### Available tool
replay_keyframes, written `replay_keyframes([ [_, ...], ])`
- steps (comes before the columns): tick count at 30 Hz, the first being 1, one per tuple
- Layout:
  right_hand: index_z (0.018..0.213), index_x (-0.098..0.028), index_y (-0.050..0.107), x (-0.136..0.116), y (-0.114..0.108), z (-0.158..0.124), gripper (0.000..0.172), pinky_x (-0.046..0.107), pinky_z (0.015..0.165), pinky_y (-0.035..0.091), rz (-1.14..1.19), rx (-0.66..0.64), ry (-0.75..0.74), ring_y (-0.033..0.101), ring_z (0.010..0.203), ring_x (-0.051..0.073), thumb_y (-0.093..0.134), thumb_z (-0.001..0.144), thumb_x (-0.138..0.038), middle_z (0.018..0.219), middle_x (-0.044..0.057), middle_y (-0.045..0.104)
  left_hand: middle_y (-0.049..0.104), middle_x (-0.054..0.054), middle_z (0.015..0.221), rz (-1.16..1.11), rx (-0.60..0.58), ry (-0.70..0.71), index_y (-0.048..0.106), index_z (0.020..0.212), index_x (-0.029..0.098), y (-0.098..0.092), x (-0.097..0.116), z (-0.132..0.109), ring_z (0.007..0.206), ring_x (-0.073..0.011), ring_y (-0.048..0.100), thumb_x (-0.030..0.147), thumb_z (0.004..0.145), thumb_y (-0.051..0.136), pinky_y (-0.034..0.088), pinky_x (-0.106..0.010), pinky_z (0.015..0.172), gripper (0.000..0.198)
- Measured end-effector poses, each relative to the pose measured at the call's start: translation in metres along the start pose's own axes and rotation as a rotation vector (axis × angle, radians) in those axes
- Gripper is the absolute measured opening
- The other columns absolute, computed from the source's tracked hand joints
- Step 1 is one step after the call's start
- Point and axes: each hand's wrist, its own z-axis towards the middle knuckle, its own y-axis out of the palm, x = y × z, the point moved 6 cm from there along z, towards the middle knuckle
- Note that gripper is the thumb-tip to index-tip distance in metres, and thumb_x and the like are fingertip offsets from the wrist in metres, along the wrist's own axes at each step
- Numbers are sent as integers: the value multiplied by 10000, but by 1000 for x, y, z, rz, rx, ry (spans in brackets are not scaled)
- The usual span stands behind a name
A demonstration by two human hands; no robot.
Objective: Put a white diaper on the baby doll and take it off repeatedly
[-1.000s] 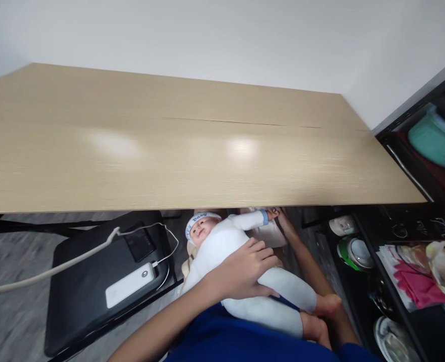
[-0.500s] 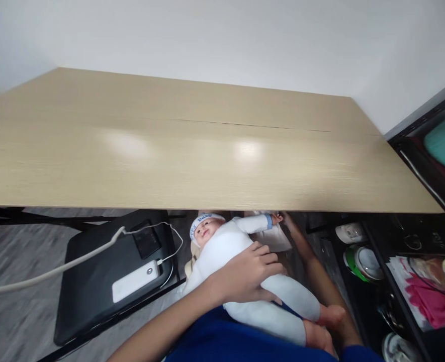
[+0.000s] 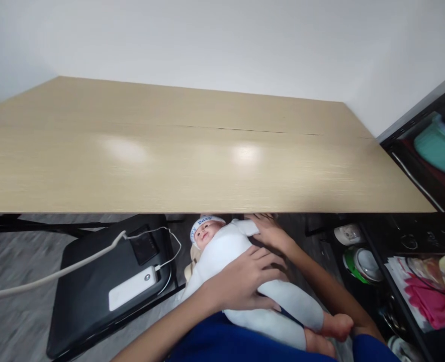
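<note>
1. Two-handed touching of the baby doll, lying below the table's near edge.
2. Laying the left hand open on its tummy.
3. Covering its arm with the right hand; cannot tell how tightly.

The left hand lies flat and spread; the right hand reaches farther forward, palm down.

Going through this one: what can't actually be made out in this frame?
Head view only.
Far arm of the doll: covered by the right hand; whether that hand grips it is unclear.
Lettering on the cap: too small, top cut by the table edge.
What lies under the doll: hidden by its body and the left hand.
The shelf items: cut off by the right edge, blurred.
</note>
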Motion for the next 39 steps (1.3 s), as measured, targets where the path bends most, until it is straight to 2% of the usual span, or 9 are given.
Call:
replay_keyframes([
  [3,1248,-222,749,-8,9,11,283,430,1019,523,-38,-44,-4,721,1174,334,657,982,-256,1309,126,785,691,-96,1480,-120,307,-172,734,1289,361,-7,-5,-50,1323,-301,649,572,1089,630,540,-479,1143,309],
  [7,1147,-199,746,-31,4,0,192,354,880,506,-78,12,-48,737,1030,277,607,1018,-228,1144,92,796,691,-128,1358,-140,810,-728,657,1254,317,19,-44,-162,1312,-325,671,490,1093,588,578,-562,1131,247],
  [10,1121,-199,743,-50,-3,-4,186,341,900,506,-125,28,-92,725,1058,266,582,1028,-187,1129,81,784,701,-170,1414,-298,793,-1070,618,1334,248,58,-74,-218,1328,-407,691,655,911,723,593,-639,1121,596],
  [13,1152,-216,728,-64,-10,-3,196,362,1000,506,-166,27,-163,703,1117,267,570,1043,-174,1154,79,776,781,-177,1354,-485,647,-1192,644,1339,197,82,-89,-232,1260,-444,753,657,718,831,623,-616,1099,795],
  [16,1229,-226,701,-72,-19,-9,234,410,1035,507,-165,27,-248,683,1118,279,572,1039,-180,1166,78,766,848,-139,1240,-547,599,-1150,743,1224,199,86,-87,-229,1169,-438,802,561,653,859,661,-538,1060,686],
  [22,1371,-276,648,-76,-60,-51,397,441,1032,525,-17,190,-320,691,1155,297,641,980,-203,1240,66,770,825,-124,1330,-420,783,-966,769,1303,226,55,-58,-222,1207,-405,802,573,812,822,684,-497,1030,603],
  [28,1334,-293,685,-51,-110,-62,469,440,1006,558,26,436,-213,741,1159,313,624,891,-151,1287,58,802,826,-121,1314,-154,622,-750,720,1334,260,-37,-63,-172,1174,-383,804,464,890,774,666,-481,979,492],
  [34,1117,-258,749,-2,-161,-33,218,380,777,533,-87,556,-58,771,939,307,658,936,-338,1067,75,835,848,-82,1244,72,381,-590,672,1404,279,-130,-105,-91,1082,-353,820,527,859,743,615,-389,819,603],
  [39,1011,-242,761,40,-177,3,250,379,711,491,-236,586,88,764,894,339,680,944,-469,1000,115,838,854,-94,1141,206,288,-637,700,1267,242,-178,-146,-36,1020,-349,807,623,857,718,542,-373,777,560],
])
